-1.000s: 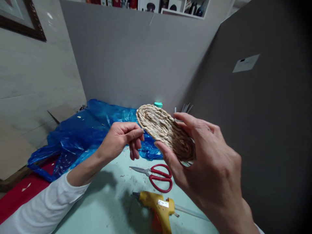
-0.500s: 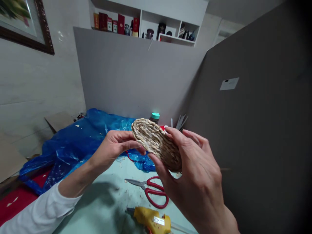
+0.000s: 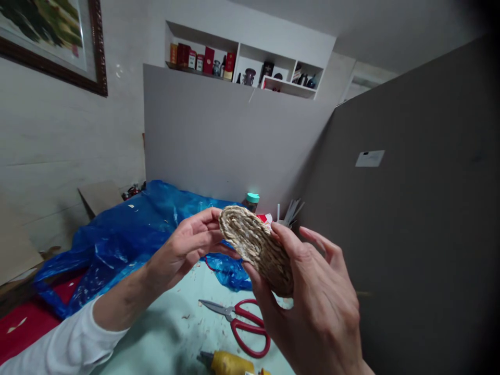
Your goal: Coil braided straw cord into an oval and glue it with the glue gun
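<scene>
An oval coil of braided straw (image 3: 255, 245) is held up above the table, tilted down toward the right. My right hand (image 3: 308, 281) grips its right part, thumb on the lower edge and fingers over the upper edge. At the coil's left end, my left hand (image 3: 195, 242) has its fingers curled around the edge. Whitish patches, perhaps glue, show on the coil's face. Beneath lie scissors with red handles (image 3: 250, 328), blades pointing left. A yellow glue gun (image 3: 230, 363) lies nearer, cut off by the bottom of the view.
Crumpled blue plastic (image 3: 117, 234) covers the table's back left. A jar with a turquoise lid (image 3: 252, 198) and a bundle of white sticks (image 3: 292, 212) stand behind the coil. Grey panels (image 3: 234, 140) rise at the back and right. Small scraps dot the pale green tabletop (image 3: 183, 333).
The view has tilted up, so the scene sits lower and the glue gun is more cut off. My left-hand fingers have shifted along the coil's left end. My right hand keeps its grip.
</scene>
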Action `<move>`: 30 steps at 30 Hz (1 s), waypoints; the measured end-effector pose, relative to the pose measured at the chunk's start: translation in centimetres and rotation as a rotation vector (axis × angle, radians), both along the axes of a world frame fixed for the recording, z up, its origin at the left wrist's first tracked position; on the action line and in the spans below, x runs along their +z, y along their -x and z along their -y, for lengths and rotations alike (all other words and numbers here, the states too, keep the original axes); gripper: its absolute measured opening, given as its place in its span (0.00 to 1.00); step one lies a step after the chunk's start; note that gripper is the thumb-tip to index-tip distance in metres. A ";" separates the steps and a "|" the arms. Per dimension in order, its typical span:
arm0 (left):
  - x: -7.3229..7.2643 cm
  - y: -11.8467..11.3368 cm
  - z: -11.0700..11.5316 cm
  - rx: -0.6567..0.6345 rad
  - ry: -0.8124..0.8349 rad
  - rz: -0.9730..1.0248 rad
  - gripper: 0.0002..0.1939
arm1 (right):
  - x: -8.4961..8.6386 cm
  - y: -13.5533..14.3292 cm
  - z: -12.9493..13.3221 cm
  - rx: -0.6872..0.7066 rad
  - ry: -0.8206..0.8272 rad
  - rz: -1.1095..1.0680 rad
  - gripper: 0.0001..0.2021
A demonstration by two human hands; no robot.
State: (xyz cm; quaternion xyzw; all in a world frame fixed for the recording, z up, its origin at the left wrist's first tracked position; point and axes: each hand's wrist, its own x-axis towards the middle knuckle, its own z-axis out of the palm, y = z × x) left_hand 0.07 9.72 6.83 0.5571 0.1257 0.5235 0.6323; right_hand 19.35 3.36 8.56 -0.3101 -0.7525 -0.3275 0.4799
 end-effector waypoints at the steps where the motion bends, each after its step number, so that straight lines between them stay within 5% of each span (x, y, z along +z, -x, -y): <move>1: 0.2 0.0 0.4 -0.035 0.025 0.057 0.13 | -0.1 0.0 0.0 0.004 0.004 0.001 0.18; 5: 1.0 -0.2 1.7 -0.054 0.098 0.186 0.19 | -0.6 0.3 -0.2 0.028 0.026 0.014 0.19; 12: 1.5 -0.7 2.9 0.176 0.196 0.077 0.07 | -1.7 1.2 -0.5 0.015 0.010 0.069 0.15; 30: 1.3 -0.9 3.4 0.195 0.113 0.091 0.05 | -1.6 1.6 -0.2 0.058 0.040 0.076 0.15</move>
